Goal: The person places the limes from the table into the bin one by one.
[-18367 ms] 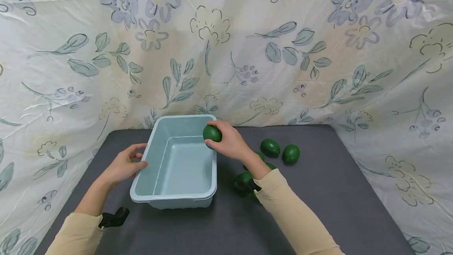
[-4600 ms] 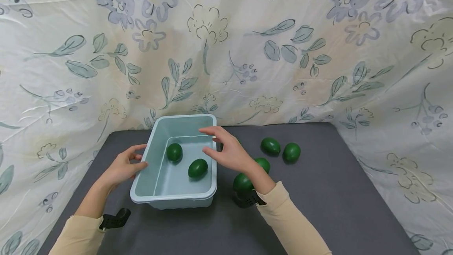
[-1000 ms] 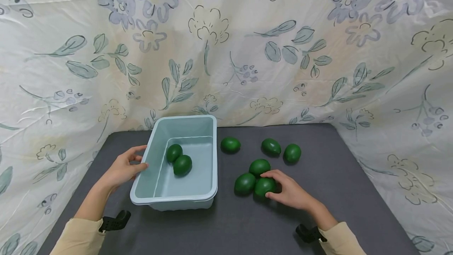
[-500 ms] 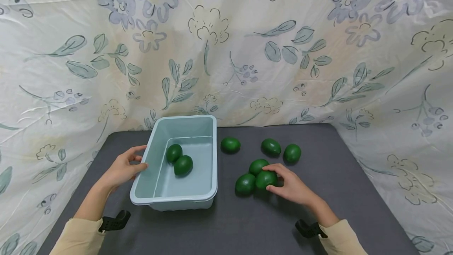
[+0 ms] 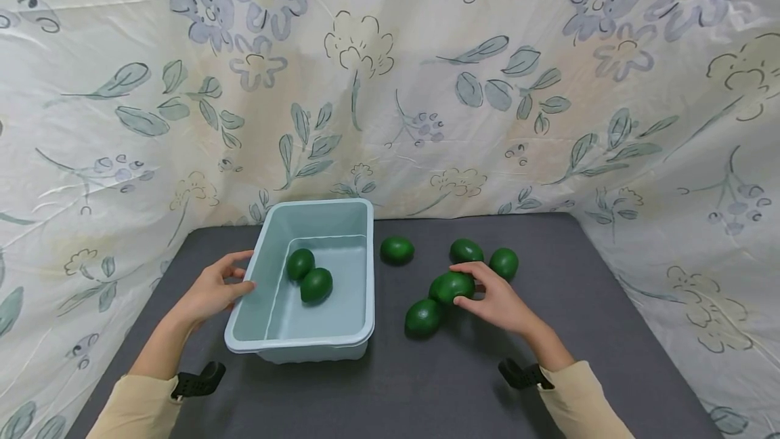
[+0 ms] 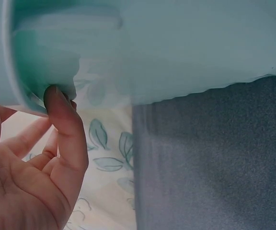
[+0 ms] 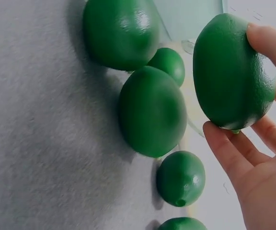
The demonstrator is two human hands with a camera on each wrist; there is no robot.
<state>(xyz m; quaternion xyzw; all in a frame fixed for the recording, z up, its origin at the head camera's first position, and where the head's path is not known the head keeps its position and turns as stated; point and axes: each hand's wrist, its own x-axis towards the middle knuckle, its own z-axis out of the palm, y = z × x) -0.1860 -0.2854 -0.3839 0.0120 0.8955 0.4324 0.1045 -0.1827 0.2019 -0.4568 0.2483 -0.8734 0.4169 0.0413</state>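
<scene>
A light blue-green plastic bin (image 5: 317, 339) stands on the dark tabletop, with two dark green avocados (image 5: 316, 286) touching each other inside it. At the bin's left rim my left hand (image 5: 210, 290) holds on with thumb and curved fingers; the left wrist view shows a fingertip (image 6: 55, 98) pressed under the rim. My right hand (image 5: 496, 300) pinches another avocado (image 7: 229, 72) between thumb and fingers, raised off the table. From the head view it overlaps the avocado behind it (image 7: 152, 112). Just to its front left lies a further avocado (image 5: 422, 318).
One avocado (image 5: 397, 250) lies beside the bin's right wall. Two more, one partly behind my right fingers (image 5: 466, 250) and one to its right (image 5: 504, 263), sit near the back of the table. A floral curtain (image 5: 414, 87) hangs behind the table.
Bare inside 18.4 s ago, the bin now has two avocados; the nearer one has rolled left. Over the last second my right hand lifted an avocado up from the cluster. My left hand stayed put.
</scene>
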